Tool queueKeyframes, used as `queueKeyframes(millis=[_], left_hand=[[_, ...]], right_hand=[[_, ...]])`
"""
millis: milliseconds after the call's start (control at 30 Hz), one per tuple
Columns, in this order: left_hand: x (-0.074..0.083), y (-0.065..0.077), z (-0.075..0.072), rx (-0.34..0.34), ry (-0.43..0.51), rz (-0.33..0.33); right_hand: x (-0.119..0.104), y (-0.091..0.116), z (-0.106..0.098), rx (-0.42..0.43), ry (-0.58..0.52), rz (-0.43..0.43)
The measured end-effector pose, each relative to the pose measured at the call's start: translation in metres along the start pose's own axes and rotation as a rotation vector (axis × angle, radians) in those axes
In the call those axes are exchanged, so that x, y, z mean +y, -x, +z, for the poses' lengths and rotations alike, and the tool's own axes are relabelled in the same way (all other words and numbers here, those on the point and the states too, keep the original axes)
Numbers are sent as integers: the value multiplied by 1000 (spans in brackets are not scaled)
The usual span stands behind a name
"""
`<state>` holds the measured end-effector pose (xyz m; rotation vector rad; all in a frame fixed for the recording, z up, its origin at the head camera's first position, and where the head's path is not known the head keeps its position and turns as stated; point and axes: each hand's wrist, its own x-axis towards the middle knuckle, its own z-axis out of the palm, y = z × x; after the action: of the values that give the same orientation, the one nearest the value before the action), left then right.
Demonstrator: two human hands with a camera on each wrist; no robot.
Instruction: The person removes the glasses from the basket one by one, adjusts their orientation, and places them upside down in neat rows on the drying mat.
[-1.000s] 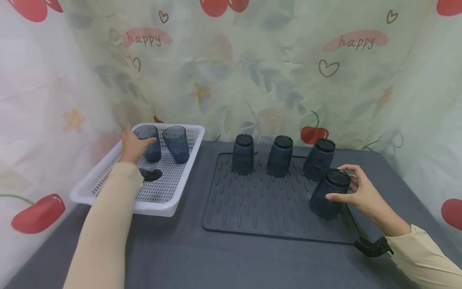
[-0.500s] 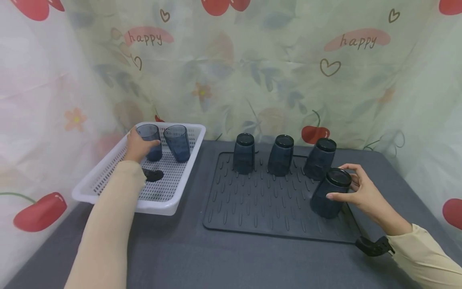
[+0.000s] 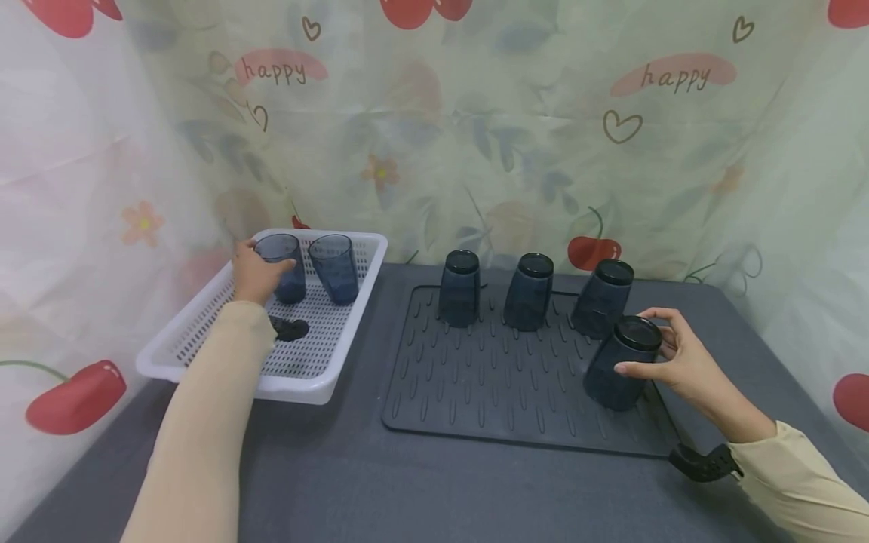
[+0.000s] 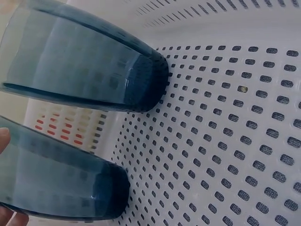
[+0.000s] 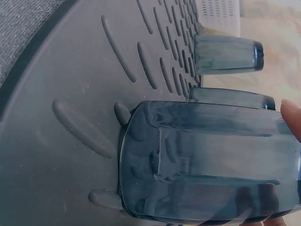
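Note:
In the white basket (image 3: 305, 391) on the left, two blue-tinted drinking glasses stand upright. My left hand (image 3: 256, 275) grips the left glass (image 4: 66, 181) near its rim, thumb on the near side and fingers round the far side. The other glass (image 3: 334, 268) stands just to its right. My right hand (image 3: 686, 366) holds an upside-down glass (image 5: 207, 162) between thumb and fingers at the right end of the dark drying mat (image 3: 468, 400). Its mouth is down at the mat's ridges. Part of the left fingers is hidden behind the glass.
Three more upside-down glasses, a left one (image 3: 459, 290), a middle one (image 3: 528, 294) and a right one (image 3: 603, 300), stand along the mat's back edge. A grey cloth (image 3: 434, 490) covers the table. A printed curtain (image 3: 434, 151) hangs behind and at both sides.
My left hand has come down slightly around the left glass, and its fingers have shifted a little at the rim. The right hand and its glass stay in place.

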<state>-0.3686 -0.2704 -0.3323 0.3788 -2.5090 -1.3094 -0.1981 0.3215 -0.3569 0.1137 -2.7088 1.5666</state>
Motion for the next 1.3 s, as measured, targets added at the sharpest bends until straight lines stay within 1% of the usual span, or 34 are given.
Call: queueKeyframes(millis=[200,467,567,667,733,867,1100,1300], left_hand=[[-1,-1,1,28,-28,-9],[-2,-1,1,29,-88,-28],[0,1,0,34,-71,-32],[2,3,0,38,-10,-45],[3,4,0,29,34,-65],[4,3,0,14,82,-97],[0,-1,1,12,80,-102],[-4,-2,0,3,67,-67]], right_hand=[[-2,1,0,11,7,-9],[-1,1,1,8,1,-13],[-1,1,1,11,2,-14],[-2,1,1,13,3,-16],[-2,1,1,15,5,-16],[-3,2,0,18,9,-12],[-1,1,0,3,3,-1],[1,2,1,1,-7,-7]])
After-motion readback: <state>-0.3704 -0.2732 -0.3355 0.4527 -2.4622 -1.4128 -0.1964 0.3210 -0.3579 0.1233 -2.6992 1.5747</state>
